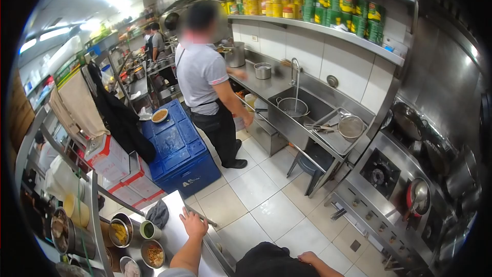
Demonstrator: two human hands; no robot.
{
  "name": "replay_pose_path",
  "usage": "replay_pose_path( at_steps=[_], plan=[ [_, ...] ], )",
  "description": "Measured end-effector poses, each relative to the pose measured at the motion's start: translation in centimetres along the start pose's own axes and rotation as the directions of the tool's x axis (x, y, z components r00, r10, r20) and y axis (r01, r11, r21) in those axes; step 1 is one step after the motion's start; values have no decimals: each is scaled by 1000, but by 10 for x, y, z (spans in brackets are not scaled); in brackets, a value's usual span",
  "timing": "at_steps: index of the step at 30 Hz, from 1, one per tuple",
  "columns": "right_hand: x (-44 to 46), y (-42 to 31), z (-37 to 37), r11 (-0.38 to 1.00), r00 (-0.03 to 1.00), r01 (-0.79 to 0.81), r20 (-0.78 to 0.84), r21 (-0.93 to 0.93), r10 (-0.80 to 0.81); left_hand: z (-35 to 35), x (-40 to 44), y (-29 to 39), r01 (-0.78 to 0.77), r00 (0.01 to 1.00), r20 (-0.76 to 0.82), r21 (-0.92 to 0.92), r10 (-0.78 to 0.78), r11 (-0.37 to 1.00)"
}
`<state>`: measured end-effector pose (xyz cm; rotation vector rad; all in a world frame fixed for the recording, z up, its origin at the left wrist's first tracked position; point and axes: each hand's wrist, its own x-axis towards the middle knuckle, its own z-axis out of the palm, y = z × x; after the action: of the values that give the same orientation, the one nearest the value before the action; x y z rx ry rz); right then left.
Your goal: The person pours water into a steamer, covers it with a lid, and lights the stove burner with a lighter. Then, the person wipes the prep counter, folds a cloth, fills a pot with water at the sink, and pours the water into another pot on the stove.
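My left hand lies palm down on a white worktop, its fingers spread and nothing under them that I can see. Just left of it sits a crumpled grey cloth. Beyond the cloth are a small cup of green stuff, a metal bowl of yellow pieces and a metal bowl of shredded food. At the bottom edge, my right hand hangs beside my black apron. Its fingers are partly visible, loosely out, and no object shows in them.
A co-worker stands between a blue chest and a steel sink, where water runs into a pot. To the right is a stove with a red pan. Cans line a wall shelf.
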<state>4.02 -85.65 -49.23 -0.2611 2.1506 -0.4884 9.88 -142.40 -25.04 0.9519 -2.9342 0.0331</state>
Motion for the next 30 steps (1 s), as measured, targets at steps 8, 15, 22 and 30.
replay_pose_path(
  at_steps=[8,15,22,30],
  plan=[
    [3,7,-11,1000,992,-22,125,-12,23,2,1,-2,-7,999,-39,-24,6,1000],
    [14,9,5,987,996,49,76,-151,-38,-5,0,1,1,1000,-11,-20,-1,1000],
    [12,10,-6,881,965,263,127,-394,-231,-1,0,-1,11,1000,-13,-25,-11,1000],
    [72,54,43,846,953,300,183,-441,-242,-4,0,0,6,1000,-1,-38,-6,999]
  ],
)
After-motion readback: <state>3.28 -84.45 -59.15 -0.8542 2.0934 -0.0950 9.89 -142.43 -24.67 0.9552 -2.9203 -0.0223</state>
